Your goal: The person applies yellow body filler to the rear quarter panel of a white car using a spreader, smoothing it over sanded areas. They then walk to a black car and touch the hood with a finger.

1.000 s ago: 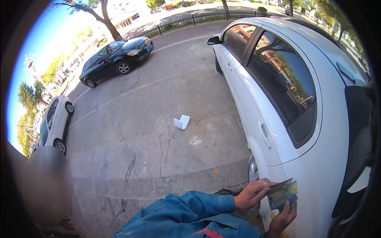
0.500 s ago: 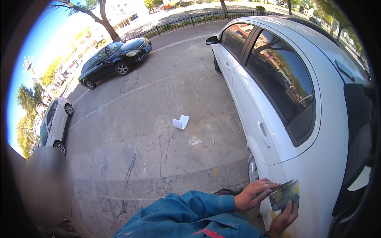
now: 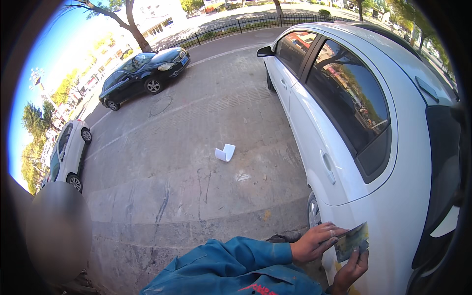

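Both my hands are at the white car's rear body [image 3: 373, 216], low right. My left hand [image 3: 318, 243], in a blue sleeve [image 3: 260, 253], has its fingers closed on the upper left edge of a thin, dark flat plate [image 3: 353, 238] smeared with pale yellowish-green stuff. My right hand [image 3: 351, 270] pinches the same plate from below, thumb on its face. Whether it is one plate or two stacked, I cannot tell. A yellowish patch [image 3: 339, 265] shows on the car's body just behind the hands.
A folded white sheet [image 3: 225, 152] lies on the concrete. Across from me stand a black car [image 3: 132, 78] and another white car [image 3: 69, 150]. A railing [image 3: 236, 24] runs behind. A blurred head of another person [image 3: 58, 231] is at lower left. The white car's rear wheel [image 3: 313, 211] is beside my hands.
The dark edge that stood apart from the smeared plate a second ago now lies nearly over it, and my left fingers have shifted slightly along it. Otherwise the view is nearly the same.
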The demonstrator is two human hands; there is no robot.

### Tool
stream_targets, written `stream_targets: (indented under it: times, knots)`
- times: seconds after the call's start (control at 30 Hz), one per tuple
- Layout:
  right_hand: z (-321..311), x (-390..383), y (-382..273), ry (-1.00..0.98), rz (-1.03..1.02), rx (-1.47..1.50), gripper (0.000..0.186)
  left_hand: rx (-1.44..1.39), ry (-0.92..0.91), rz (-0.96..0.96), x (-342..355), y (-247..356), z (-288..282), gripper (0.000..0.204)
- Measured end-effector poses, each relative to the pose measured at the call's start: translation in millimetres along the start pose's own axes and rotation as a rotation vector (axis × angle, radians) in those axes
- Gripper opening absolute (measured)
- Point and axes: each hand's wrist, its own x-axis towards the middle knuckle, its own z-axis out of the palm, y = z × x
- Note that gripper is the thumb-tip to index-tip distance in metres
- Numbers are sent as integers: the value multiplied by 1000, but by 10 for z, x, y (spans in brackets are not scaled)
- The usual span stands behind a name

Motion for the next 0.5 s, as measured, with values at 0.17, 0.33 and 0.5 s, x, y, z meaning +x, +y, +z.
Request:
stream_targets:
  times: [0.17, 0.33, 0.5]
  knots:
    - [-28, -13, -15, -20, -57, -37, 26, 17, 9, 18, 15, 8, 16, 41]
    - [-111, -6, 94, -85, -229, -182, 21, 40, 9, 14, 62, 62, 9, 40]
    - [-74, 17, 45, -186, -374, -212, 21, 73, -10, -50, 91, 38, 0, 41]
